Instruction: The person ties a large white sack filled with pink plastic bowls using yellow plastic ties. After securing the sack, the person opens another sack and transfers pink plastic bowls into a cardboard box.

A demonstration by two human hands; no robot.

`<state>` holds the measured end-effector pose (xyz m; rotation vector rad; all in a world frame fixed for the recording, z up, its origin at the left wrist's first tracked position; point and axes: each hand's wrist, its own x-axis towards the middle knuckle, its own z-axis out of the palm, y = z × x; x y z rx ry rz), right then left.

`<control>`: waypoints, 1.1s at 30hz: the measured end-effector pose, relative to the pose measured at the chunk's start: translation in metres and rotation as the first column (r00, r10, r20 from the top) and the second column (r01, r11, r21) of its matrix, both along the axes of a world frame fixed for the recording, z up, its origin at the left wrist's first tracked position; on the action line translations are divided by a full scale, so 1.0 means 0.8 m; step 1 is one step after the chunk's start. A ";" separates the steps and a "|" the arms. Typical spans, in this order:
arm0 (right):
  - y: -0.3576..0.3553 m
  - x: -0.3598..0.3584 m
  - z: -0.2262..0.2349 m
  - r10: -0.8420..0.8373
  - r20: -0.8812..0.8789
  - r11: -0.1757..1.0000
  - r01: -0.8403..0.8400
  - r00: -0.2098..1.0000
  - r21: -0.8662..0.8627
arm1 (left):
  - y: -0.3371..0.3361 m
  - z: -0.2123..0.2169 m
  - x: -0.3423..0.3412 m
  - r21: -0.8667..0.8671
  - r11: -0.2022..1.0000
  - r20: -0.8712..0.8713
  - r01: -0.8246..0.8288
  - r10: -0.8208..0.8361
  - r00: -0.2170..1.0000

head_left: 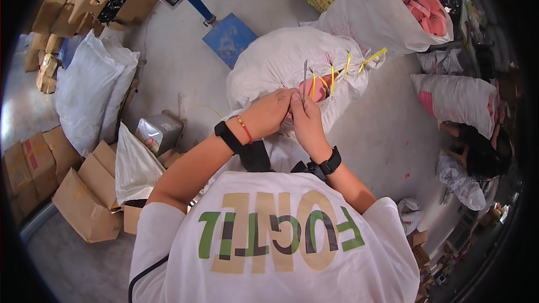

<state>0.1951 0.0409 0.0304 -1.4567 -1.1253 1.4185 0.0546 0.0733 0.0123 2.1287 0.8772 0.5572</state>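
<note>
Over the white sack (275, 59) lying before me on the floor (185, 67), my right hand (307, 120) is gripping a thin metal tool (305, 76). My left hand (275, 113) is curling against the right one; whether it is gripping anything, I cannot tell. Yellow ties (332, 81) are crossing the sack.

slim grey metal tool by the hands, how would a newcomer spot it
Find the bulging white sack at the centre, its opening crossed by bright yellow ties. At its near side, the person's right hand holds the slim grey metal tool, pointing away from the body. Unlike the ties beside it, it is grey and looks stiff.
</note>
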 end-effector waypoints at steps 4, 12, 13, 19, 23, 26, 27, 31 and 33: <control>-0.016 -0.001 0.005 0.000 0.011 1.000 -0.001 1.000 0.030 | -0.018 0.016 0.000 0.072 0.997 0.029 -0.031 0.029 0.999; -0.026 0.015 -0.004 0.131 0.060 0.990 -0.133 0.990 0.039 | -0.035 0.005 0.003 -0.035 0.992 0.092 -0.119 0.121 0.988; -0.025 0.016 -0.005 0.116 0.052 0.991 -0.119 0.992 0.067 | -0.027 0.000 0.002 -0.029 0.994 0.108 -0.107 0.109 0.988; -0.018 0.039 0.007 0.021 -0.092 0.998 -0.027 0.996 -0.057 | 0.006 -0.013 0.000 0.055 0.997 0.083 -0.062 0.057 0.995; 0.001 0.074 -0.017 -0.252 0.060 0.962 0.257 0.966 -0.096 | 0.006 -0.004 0.002 -0.435 0.849 0.142 -0.301 0.394 0.908; 0.012 0.069 -0.068 -0.224 0.157 0.973 0.230 0.962 -0.023 | 0.015 -0.001 0.008 -0.695 0.643 0.132 -0.321 0.553 0.823; 0.020 0.059 -0.063 -0.250 0.176 0.967 0.256 0.952 -0.014 | 0.016 -0.008 0.008 -0.695 0.646 0.164 -0.315 0.569 0.806; 0.035 0.038 -0.049 -0.341 0.043 0.922 0.343 0.939 -0.176 | 0.017 -0.022 0.008 -0.695 0.660 0.255 -0.285 0.597 0.761; 0.037 0.040 -0.060 -0.326 -0.065 0.914 0.297 0.943 -0.277 | 0.018 -0.020 0.010 -0.642 0.700 0.224 -0.311 0.560 0.798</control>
